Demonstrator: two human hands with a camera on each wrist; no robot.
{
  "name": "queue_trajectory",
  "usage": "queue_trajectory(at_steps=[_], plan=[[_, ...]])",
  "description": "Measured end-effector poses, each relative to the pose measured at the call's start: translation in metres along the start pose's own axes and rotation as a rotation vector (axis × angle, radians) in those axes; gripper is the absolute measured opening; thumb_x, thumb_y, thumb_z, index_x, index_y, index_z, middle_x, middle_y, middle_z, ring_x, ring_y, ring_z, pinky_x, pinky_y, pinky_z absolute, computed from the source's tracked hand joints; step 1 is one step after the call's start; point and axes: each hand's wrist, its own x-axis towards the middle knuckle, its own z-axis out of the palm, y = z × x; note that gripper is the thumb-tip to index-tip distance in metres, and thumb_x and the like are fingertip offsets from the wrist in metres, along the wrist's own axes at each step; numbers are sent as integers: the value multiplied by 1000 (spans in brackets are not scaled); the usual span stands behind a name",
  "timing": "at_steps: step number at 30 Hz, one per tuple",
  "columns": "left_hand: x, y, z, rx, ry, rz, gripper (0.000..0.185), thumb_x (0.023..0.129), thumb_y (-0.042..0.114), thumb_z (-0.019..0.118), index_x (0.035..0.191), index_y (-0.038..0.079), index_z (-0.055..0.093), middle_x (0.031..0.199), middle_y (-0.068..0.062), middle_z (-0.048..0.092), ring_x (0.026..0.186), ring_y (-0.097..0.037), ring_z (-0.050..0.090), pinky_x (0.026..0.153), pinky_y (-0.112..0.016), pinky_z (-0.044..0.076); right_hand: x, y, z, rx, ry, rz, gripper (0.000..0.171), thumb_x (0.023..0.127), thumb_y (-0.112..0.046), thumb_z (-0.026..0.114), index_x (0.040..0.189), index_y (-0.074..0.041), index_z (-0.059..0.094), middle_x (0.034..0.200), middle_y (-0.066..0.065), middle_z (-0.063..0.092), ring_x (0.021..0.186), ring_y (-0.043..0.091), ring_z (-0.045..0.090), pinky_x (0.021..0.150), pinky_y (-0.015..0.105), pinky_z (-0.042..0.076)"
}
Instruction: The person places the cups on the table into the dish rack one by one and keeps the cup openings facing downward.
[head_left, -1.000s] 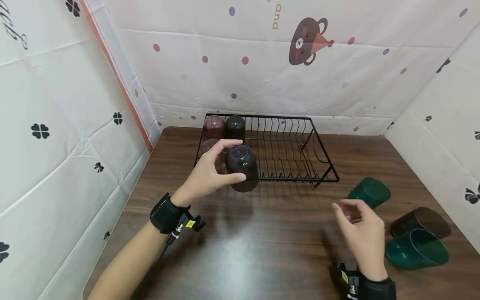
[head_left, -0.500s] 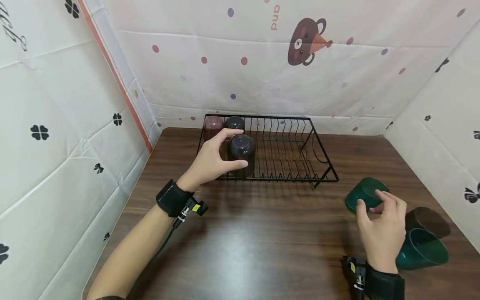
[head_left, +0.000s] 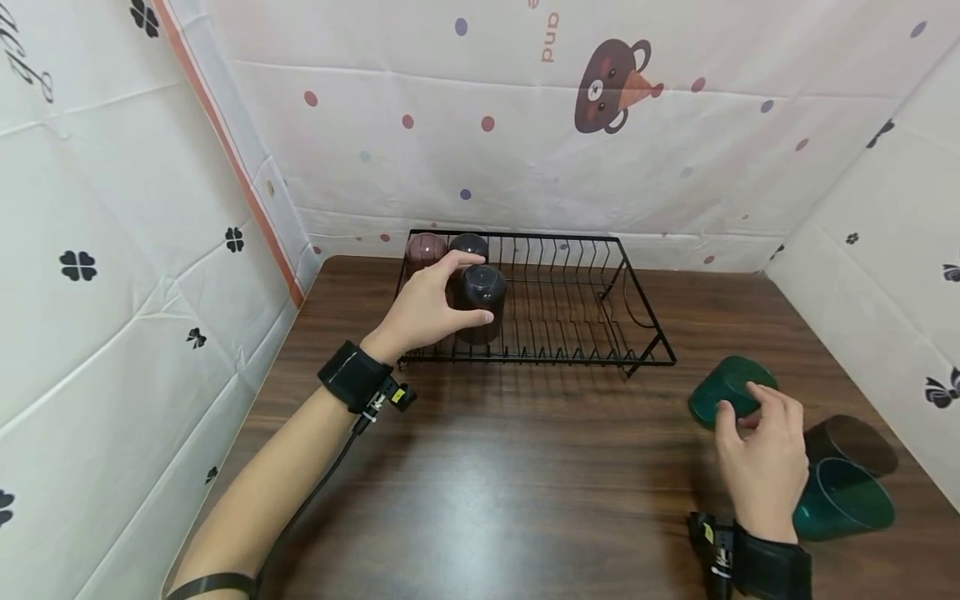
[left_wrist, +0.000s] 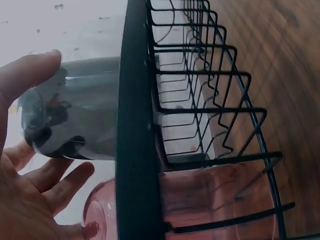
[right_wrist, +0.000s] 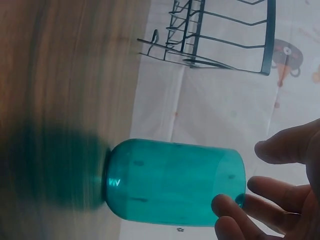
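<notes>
The left hand (head_left: 420, 312) has its fingers curled round a dark cup (head_left: 481, 302), held upside down at the left front of the black wire rack (head_left: 645, 329). In the left wrist view the thumb and fingertips (left_wrist: 75, 175) lie against the cup's wall. A pink cup (head_left: 424, 248) and a second dark cup (head_left: 469, 244) stand inverted at the rack's back left corner. A further pink cup (left_wrist: 210, 195) sits just beside the held one. The rack stands on a brown wooden table (head_left: 525, 467). On the back cloth the word "and" is printed upside down, beside a bear's head.

The right hand (head_left: 761, 458) touches a green cup (head_left: 727, 388) lying on its side on the table, fingertips (right_wrist: 227, 205) on it near the rim, not clearly closed round it. Right of that hand lie a brown cup (head_left: 851, 435) and another green cup (head_left: 843, 498), both on their sides.
</notes>
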Motion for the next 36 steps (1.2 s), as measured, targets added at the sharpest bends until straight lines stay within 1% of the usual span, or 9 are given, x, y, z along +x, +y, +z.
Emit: queue_trajectory(at_steps=[2,5,7,14,18,21,24,29,36], plan=[[3,-1,1,41,-19,-17,77,81,44,84,147,29,48,129,-3,68,119,-22,65,118,-57,34,1,1,1,-13,-14,-4,43,99,-22,64,136,0,61,137,24,54,85,33,58,52,24,32],[6,-3,2,103,-42,-25,76,81,45,84,146,28,48,125,-1,70,122,-23,64,124,-65,11,2,3,1,-17,-32,-10,42,100,-22,63,134,1,61,134,25,55,87,36,59,53,29,34],[8,-5,2,131,-53,-20,75,81,45,85,144,26,49,125,-1,70,124,-23,63,123,-68,7,2,4,2,-17,-34,-14,40,100,-22,62,134,1,62,133,25,55,87,36,59,54,32,35],[11,-9,3,213,-68,-14,73,80,46,84,142,24,50,124,-2,71,124,-25,64,121,-72,4,5,3,3,-15,-23,-43,37,101,-18,59,131,2,63,129,26,56,89,39,60,53,37,39],[12,-10,5,250,-93,-14,75,80,48,84,141,24,50,125,-3,70,123,-25,64,121,-72,2,8,2,2,-25,-33,-47,36,101,-18,59,130,3,64,127,27,57,91,41,61,54,45,43],[12,-11,6,291,-107,2,75,79,50,84,141,23,50,124,-1,71,123,-25,64,119,-74,2,9,3,1,-36,-36,-59,35,100,-18,59,127,3,65,124,28,60,91,42,62,55,50,46],[13,-12,8,325,-120,18,74,79,50,84,139,23,50,124,1,71,123,-24,64,118,-76,2,11,4,0,-46,-30,-75,33,100,-18,60,124,4,67,120,28,62,87,43,63,52,49,46],[12,-12,8,368,-135,16,73,81,50,82,139,22,50,129,-1,69,125,-23,63,118,-75,3,15,6,-1,-55,-36,-84,30,99,-17,61,119,4,69,115,28,64,82,42,62,48,39,41],[13,-13,8,411,-147,11,72,83,53,79,140,22,49,137,-2,65,129,-23,60,118,-75,5,19,8,-2,-72,-62,-73,29,99,-19,61,115,4,69,112,29,65,78,43,63,48,43,43]])
